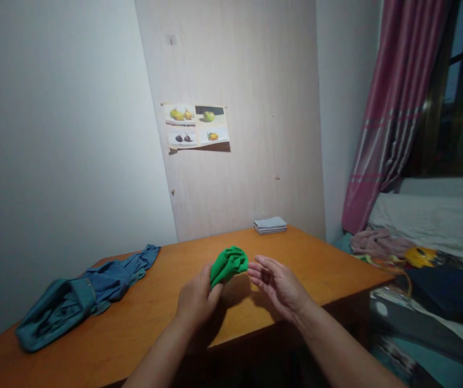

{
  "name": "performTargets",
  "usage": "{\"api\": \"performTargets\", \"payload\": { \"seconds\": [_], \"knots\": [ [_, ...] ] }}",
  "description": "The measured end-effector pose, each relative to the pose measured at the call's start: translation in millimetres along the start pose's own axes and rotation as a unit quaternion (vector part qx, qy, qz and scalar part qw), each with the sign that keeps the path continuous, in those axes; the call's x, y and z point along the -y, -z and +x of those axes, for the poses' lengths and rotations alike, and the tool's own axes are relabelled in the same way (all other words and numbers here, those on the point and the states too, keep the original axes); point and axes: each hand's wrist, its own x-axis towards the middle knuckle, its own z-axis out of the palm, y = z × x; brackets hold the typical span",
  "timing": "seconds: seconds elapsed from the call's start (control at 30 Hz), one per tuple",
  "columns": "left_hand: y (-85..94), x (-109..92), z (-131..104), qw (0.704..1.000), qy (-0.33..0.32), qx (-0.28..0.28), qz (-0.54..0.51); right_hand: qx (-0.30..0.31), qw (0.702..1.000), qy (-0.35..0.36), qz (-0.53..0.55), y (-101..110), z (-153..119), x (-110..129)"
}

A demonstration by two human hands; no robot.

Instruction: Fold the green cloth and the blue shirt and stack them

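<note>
A bunched green cloth [230, 264] is held up over the front part of the wooden table [167, 302]. My left hand [197, 295] grips its lower left side, thumb in front and fingers behind. Just right of the cloth, my right hand [276, 285] is open with fingers apart and curved toward it. The right fingertips are very close to the cloth's edge; I cannot tell whether they touch it. How the cloth is folded inside is hidden.
Crumpled blue denim clothing [110, 280] lies along the table's left side. A small stack of folded checked cloth [270, 225] sits at the back edge. To the right are a bed with piled clothes [380, 245] and a pink curtain [380, 118].
</note>
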Motion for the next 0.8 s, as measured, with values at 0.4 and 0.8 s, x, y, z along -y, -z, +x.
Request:
{"api": "performTargets", "payload": {
  "seconds": [0.4, 0.8],
  "knots": [
    [8.5, -37, -52, 0.715, 0.144, 0.077, -0.680, 0.222, 0.971, -0.036, -0.085, -2, -44, -16],
    [0.2, -38, -86, 0.751, 0.145, 0.051, -0.642, 0.250, 0.965, 0.011, -0.080, 1, -77, -39]
  ]
}}
